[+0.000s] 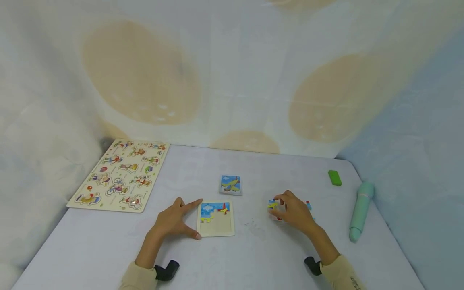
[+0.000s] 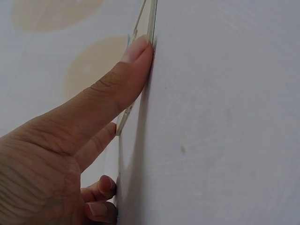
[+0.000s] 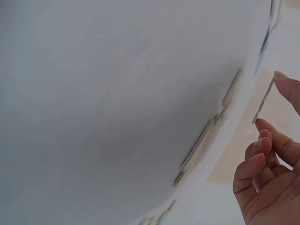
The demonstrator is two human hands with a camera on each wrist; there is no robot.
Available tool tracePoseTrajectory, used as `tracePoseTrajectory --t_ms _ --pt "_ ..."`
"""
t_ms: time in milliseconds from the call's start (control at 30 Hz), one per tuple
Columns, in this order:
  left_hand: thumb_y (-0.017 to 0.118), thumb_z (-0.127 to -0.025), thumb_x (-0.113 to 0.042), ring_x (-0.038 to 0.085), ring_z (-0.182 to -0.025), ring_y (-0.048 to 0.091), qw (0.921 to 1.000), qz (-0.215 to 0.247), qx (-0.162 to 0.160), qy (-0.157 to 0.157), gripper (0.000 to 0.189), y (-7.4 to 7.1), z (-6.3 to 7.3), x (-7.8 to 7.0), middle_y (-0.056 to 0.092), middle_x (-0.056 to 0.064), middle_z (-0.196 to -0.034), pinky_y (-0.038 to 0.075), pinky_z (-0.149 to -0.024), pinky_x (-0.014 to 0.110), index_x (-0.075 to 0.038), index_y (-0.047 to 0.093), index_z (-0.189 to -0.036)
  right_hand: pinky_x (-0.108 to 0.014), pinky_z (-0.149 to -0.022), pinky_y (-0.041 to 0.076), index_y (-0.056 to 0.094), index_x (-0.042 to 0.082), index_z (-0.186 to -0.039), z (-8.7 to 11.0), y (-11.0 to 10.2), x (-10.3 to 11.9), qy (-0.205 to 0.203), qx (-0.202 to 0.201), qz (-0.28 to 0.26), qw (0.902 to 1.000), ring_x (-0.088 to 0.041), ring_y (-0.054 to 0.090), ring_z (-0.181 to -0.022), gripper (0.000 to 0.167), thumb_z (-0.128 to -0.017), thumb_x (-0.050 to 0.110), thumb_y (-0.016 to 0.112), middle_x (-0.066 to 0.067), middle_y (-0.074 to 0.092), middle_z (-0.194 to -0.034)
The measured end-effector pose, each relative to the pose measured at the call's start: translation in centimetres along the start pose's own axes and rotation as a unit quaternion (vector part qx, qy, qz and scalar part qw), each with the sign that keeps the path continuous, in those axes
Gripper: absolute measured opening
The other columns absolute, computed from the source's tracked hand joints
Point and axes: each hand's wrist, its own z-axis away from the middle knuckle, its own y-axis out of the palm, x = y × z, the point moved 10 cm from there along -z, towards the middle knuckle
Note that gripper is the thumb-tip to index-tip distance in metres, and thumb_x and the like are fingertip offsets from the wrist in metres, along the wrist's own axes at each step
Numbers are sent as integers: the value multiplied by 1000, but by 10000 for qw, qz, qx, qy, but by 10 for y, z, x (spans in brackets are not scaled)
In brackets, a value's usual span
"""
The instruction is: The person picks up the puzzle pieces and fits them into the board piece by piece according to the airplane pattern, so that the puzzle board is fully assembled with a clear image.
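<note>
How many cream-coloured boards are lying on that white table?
2: a large, rectangular, picture-covered cream board at the far left, and a small, square cream puzzle tray touched by the person's left hand. No others appear hidden.

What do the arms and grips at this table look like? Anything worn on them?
A person's arms: the left grip and right grip are ungloved hands. The left sleeve and right sleeve are beige; the right one bears dark lettering too small to read. A black, bent left wrist piece and a black right wrist piece sit at the cuffs. No cables show.
</note>
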Motion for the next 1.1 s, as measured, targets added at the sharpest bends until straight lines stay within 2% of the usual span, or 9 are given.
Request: tracePoseTrajectory --t_ms 433,700,1100 --pt "95 -47 -54 17 -73 41 9999 76 -69 47 110 0 0 1 38 4 -94 32 -59 31 -34 50 -146 -22 -58 38 71 13 -112 1 33 46 -245 383 191 9988 -8 44 -70 43 -76 33 86 5 52 -90" --pt "95 -47 -54 18 -72 41 9999 104 -81 34 110 -1 0 0 38 4 -94 32 -59 32 -35 50 -146 -21 -58 38 72 12 -112 2 41 71 -522 403 341 9972 -7 43 -66 46 -75 36 86 6 52 -90" --pt "95 -47 -54 18 -73 41 9999 97 -57 0 110 -1 0 1 38 4 -94 32 -59 32 -35 50 -146 -20 -62 41 71 11 -114 3 56 101 -1046 511 367 9925 -6 48 -73 47 -78 39 83 6 54 -93"
